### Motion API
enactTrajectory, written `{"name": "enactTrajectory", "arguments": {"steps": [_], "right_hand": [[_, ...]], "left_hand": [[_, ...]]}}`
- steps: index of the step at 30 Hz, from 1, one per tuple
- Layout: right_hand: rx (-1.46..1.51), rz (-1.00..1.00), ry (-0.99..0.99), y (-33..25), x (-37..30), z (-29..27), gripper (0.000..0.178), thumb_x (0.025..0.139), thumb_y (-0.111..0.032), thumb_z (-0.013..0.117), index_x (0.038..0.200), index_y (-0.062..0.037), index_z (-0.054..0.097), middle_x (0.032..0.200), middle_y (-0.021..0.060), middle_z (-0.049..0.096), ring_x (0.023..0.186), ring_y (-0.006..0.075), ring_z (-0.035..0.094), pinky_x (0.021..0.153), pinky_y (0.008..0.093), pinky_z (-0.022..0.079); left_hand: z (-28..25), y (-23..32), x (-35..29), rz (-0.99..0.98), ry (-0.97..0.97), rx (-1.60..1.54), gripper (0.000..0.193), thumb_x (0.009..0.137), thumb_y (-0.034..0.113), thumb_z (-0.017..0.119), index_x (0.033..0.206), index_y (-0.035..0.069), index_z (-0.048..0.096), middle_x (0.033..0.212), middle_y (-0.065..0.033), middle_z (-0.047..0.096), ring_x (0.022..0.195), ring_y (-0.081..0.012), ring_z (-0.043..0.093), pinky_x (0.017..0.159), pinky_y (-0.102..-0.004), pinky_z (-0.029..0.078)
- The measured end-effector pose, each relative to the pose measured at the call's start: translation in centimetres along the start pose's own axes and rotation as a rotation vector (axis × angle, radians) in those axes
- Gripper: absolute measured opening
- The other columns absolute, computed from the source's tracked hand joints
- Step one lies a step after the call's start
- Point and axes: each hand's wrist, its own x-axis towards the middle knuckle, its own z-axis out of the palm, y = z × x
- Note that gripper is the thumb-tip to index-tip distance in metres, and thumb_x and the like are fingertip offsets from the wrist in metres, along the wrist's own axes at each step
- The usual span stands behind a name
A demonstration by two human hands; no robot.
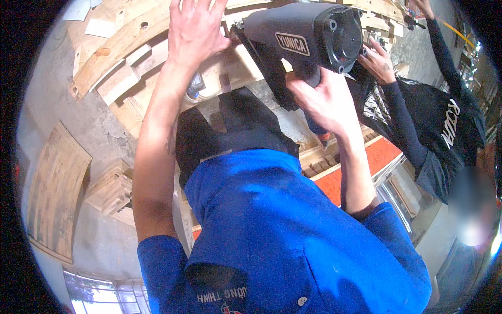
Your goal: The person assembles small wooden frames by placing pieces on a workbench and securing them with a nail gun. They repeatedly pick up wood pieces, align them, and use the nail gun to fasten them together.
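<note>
My right hand (328, 102) is wrapped round the handle of a large black pneumatic nail gun (269, 29). Its nose points up and left, close to the thumb of my left hand (194, 31). That hand rests with fingers stretched out over pale wooden pieces at the top of the view; the fingertips run out of the picture. An air hose fitting (324, 138) with an orange part hangs below the gun's grip. Beneath the left palm the exact contact with the wood is hidden.
A co-worker in black stands at the right, one hand (377, 63) near the gun's rear. Long wooden boards (117, 52) lie at upper left. A wide wooden panel (57, 193) and stacked wood blocks (110, 188) are at far left. An orange-red surface (374, 157) lies right of me.
</note>
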Motion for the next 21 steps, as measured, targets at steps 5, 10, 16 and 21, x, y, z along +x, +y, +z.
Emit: {"name": "enactTrajectory", "arguments": {"steps": [5,10,16,21], "right_hand": [[0.013,0.060,-0.023,-0.8,0.0,-0.4,0.054,0.082,-0.017,0.075,0.133,-0.0065,0.062,0.095,0.0165,0.071,0.073,0.0275,0.062,0.075,0.0398,0.053],[0.007,-0.029,-0.006,-1.6,0.3,-0.4,0.037,0.084,-0.019,0.074,0.117,-0.0044,0.067,0.077,0.0125,0.066,0.063,0.0221,0.058,0.065,0.0374,0.051],[-0.100,-0.071,0.018,-2.8,0.9,0.3,0.027,0.086,-0.021,0.070,0.103,0.0000,0.066,0.075,0.0185,0.066,0.066,0.0328,0.066,0.066,0.0416,0.054],[-0.112,0.163,-0.159,-3.5,1.2,-1.0,0.035,0.087,-0.020,0.070,0.117,-0.0007,0.065,0.095,0.0206,0.071,0.086,0.0339,0.069,0.081,0.0452,0.056]], "left_hand": [[-1.1,0.4,0.1,-0.007,0.129,-0.231,0.105,0.052,0.023,0.087,0.148,-0.001,0.050,0.149,-0.0200,0.050,0.142,-0.0392,0.043,0.123,-0.0563,0.028],[-1.5,0.3,0.5,-0.004,0.161,-0.260,0.097,0.057,0.018,0.082,0.147,-0.002,0.051,0.148,-0.0203,0.051,0.142,-0.0390,0.043,0.123,-0.0563,0.027],[-0.9,-0.2,0.5,-0.015,0.184,-0.271,0.093,0.059,0.013,0.078,0.146,-0.003,0.051,0.146,-0.0208,0.052,0.141,-0.0391,0.044,0.122,-0.0564,0.028],[-1.3,-0.1,1.0,-0.039,0.132,-0.327,0.092,0.061,0.013,0.081,0.146,-0.004,0.050,0.147,-0.0213,0.051,0.142,-0.0408,0.043,0.122,-0.0573,0.028]]}}
